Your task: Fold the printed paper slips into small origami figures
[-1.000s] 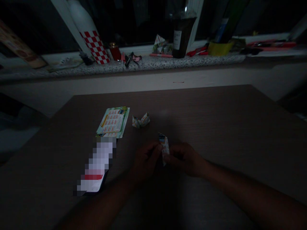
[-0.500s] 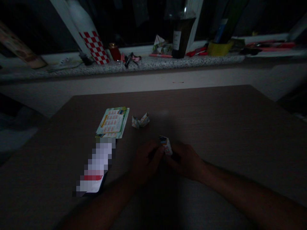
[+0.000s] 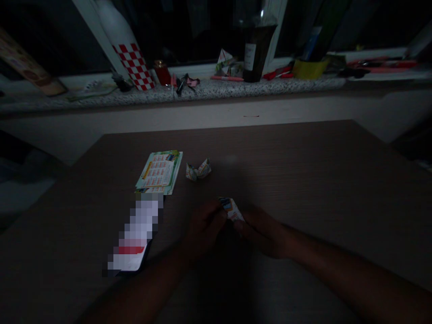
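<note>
A small folded piece of printed paper (image 3: 232,210) is held between both hands over the table. My left hand (image 3: 205,227) pinches its left side, and my right hand (image 3: 265,230) grips its lower right corner with thumb and fingers. Beyond them stands a folded paper shape (image 3: 198,170) with two raised points. Left of that shape lies a stack of printed cards (image 3: 158,172). A phone (image 3: 137,238) with a lit, pixelated screen rests just below the cards, left of my left hand.
Behind the brown table (image 3: 303,171), a granite sill (image 3: 219,90) bears a red-and-white checkered bottle (image 3: 133,63), a small red jar (image 3: 162,74), a dark labelled cup (image 3: 256,54), a yellow tape roll (image 3: 308,69) and several small items.
The folded paper has tilted further left and lies slightly lower. My right hand has shifted a little down and right, its thumb now on the paper's lower corner.
</note>
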Tool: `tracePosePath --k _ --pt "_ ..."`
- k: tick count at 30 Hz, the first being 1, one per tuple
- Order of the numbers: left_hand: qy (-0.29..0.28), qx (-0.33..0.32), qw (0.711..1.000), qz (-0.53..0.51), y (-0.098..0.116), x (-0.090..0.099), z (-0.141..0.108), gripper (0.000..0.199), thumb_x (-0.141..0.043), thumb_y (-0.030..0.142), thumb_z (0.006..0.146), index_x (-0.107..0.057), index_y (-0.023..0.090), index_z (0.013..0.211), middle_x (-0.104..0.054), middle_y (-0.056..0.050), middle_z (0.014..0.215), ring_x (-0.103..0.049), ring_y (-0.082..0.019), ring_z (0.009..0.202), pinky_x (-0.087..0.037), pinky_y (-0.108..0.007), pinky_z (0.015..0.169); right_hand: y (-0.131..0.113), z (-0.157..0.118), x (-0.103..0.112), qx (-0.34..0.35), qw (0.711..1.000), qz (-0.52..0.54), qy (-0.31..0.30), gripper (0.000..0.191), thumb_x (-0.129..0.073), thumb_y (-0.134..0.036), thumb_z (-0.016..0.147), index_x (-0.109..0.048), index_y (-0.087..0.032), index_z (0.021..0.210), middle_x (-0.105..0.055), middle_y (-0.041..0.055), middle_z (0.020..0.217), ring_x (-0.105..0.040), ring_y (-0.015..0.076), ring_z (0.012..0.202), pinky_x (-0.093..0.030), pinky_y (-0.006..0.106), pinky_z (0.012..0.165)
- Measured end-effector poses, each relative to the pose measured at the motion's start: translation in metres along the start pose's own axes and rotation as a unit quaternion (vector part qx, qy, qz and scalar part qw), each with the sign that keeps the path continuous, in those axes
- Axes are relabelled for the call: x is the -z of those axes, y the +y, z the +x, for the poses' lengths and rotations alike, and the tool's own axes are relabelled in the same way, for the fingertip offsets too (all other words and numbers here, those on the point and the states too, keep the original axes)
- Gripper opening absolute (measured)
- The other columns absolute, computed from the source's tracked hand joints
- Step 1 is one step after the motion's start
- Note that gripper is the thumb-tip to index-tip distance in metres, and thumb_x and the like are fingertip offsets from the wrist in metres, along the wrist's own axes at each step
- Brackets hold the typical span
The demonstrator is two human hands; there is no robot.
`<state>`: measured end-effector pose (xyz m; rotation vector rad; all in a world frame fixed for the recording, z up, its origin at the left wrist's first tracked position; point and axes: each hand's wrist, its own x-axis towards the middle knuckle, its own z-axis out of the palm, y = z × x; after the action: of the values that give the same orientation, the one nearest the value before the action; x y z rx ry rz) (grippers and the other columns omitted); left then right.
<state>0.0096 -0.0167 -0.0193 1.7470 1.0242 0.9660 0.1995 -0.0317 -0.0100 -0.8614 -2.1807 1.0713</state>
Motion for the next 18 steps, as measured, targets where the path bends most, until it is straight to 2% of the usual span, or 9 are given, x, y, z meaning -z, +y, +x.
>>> tracePosePath --k 4,8,10,14,18 --pt "-0.004 -0.01 1.0 0.008 0.007 0.0 0.002 0.015 -0.051 0.025 0.085 -0.063 0.017 0.082 -0.062 -0.001 0.075 -0.057 -0.015 0.067 -0.043 -0.023 0.06 -0.001 0.001 -0.001 -0.028 1.0 0.007 0.001 0.035 -0.027 -0.034 0.098 -0.049 -0.018 0.076 -0.048 -0.0025 0.063 -0.044 0.0108 0.055 -0.034 0.022 0.053" --pt "0.043 -0.01 0.994 0.1 0.013 -0.002 0.002 0.01 -0.054 0.017 0.079 -0.059 0.017 0.07 -0.057 0.002 0.063 -0.052 -0.012 0.059 -0.04 -0.022 0.057 0.001 0.003 -0.002 -0.06 0.993 -0.06 0.08 0.025 -0.048 -0.039 0.09 -0.054 -0.017 0.078 -0.051 -0.0015 0.064 -0.045 0.0114 0.056 -0.033 0.022 0.053" --pt "0.059 -0.003 0.991 0.122 0.013 -0.003 0.003 0.011 -0.054 0.019 0.079 -0.058 0.017 0.068 -0.055 0.002 0.061 -0.05 -0.012 0.057 -0.038 -0.022 0.055 0.003 0.004 -0.002 -0.053 0.991 -0.079 0.098 0.022 -0.05 -0.035 0.089 -0.055 -0.017 0.078 -0.052 -0.0012 0.065 -0.047 0.0114 0.058 -0.033 0.022 0.054" --pt "0.032 0.028 0.991 0.127 0.01 -0.005 0.004 0.018 -0.053 0.028 0.083 -0.057 0.016 0.07 -0.055 0.002 0.062 -0.05 -0.012 0.058 -0.038 -0.022 0.054 0.007 0.005 -0.002 -0.034 0.991 -0.078 0.102 0.025 -0.041 -0.023 0.092 -0.052 -0.016 0.071 -0.049 -0.0025 0.06 -0.045 0.0092 0.053 -0.032 0.021 0.052" --pt "0.011 0.029 0.989 0.147 0.009 -0.007 0.006 0.012 -0.055 0.026 0.082 -0.057 0.016 0.075 -0.055 0.002 0.065 -0.049 -0.012 0.059 -0.037 -0.022 0.054 0.01 0.007 -0.006 -0.054 0.984 -0.109 0.133 0.026 -0.043 -0.023 0.092 -0.053 -0.016 0.069 -0.047 -0.0031 0.057 -0.045 0.0085 0.051 -0.03 0.021 0.05"
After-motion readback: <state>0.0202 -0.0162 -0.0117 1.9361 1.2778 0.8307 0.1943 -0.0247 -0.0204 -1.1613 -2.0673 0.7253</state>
